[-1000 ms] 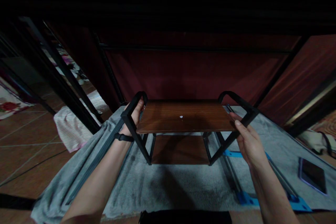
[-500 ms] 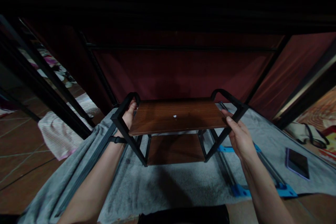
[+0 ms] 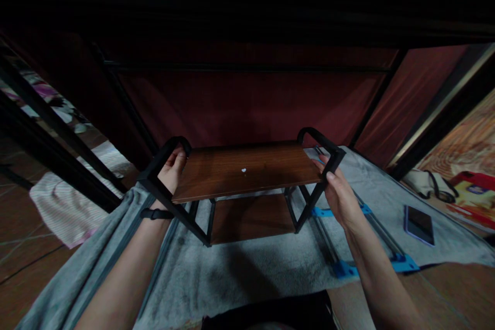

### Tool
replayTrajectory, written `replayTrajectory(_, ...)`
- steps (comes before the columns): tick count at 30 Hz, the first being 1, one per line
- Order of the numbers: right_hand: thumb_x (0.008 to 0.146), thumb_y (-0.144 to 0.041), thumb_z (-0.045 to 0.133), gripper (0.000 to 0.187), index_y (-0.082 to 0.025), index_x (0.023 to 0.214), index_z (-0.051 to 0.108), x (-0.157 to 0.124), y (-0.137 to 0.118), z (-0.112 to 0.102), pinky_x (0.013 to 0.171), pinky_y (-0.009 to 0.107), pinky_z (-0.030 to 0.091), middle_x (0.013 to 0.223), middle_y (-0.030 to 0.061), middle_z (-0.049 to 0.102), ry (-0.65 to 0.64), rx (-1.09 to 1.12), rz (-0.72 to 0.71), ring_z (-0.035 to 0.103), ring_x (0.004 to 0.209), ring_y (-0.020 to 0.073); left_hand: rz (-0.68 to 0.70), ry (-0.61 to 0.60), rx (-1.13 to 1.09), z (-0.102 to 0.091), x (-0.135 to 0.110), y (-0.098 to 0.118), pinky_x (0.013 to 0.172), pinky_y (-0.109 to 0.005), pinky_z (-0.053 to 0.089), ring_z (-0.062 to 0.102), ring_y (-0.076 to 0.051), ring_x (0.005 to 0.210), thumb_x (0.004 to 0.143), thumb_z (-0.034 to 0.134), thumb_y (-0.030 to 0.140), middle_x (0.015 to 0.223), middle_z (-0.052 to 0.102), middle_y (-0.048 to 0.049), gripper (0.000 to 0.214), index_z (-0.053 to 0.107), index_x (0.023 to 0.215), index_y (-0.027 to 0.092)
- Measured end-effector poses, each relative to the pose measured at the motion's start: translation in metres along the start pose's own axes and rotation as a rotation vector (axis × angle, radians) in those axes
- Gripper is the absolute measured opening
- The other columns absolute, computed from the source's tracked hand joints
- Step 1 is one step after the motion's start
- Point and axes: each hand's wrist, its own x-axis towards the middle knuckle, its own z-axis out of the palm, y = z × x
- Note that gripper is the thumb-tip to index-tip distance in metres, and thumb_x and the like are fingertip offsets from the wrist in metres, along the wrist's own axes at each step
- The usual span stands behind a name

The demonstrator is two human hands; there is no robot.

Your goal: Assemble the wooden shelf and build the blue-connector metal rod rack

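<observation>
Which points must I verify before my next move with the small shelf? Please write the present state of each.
1. Right hand on the right side frame: ok, thumb against the post.
2. Left hand gripping the left side frame: cannot tell, fingers partly hidden.
3. Upper board bare: not ok, a small white spot shows on it.
4. Shelf's weight resting on the grey blanket: cannot tell.
5. Phone apart from the shelf: ok, it lies to the right.

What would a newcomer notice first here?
First, the brown two-tier shelf at the centre, between the left hand and the right hand, a white spot on its top board. Bright blue pieces lie by the right forearm, with a phone farther right on the grey cloth.
</observation>
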Motion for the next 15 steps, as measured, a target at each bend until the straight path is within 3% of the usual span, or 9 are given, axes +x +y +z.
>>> replayTrajectory(6, 0.08, -0.057, 0.066, 0.057, -0.034, 0.131, 0.059, -0.003, 0.004, -0.006, 0.121, 0.047, 0.026, 0.139, -0.0004, 0.06, 0.005, -0.03, -0.01, 0.046, 0.137, 0.026, -0.041, 0.041, -0.022, 0.003, -0.007, 0.006, 0.074, -0.028, 0.054, 0.063, -0.018, 0.081, 0.08, 0.064, 0.049, 0.084, 0.069, -0.0031, 0.034, 0.07, 0.093, 0.018)
replayTrajectory(15, 0.083, -0.054, 0.066, 0.045, -0.032, 0.122, 0.066, -0.011, 0.005, -0.012, 0.119, 0.046, 0.032, 0.136, -0.0014, 0.061, 0.026, -0.06, 0.037, 0.046, 0.137, 0.025, -0.009, -0.025, 0.042, -0.003, -0.008, 0.003, 0.073, -0.027, 0.053, 0.062, -0.017, 0.081, 0.083, 0.064, 0.055, 0.085, 0.071, 0.0002, 0.038, 0.069, 0.091, 0.019)
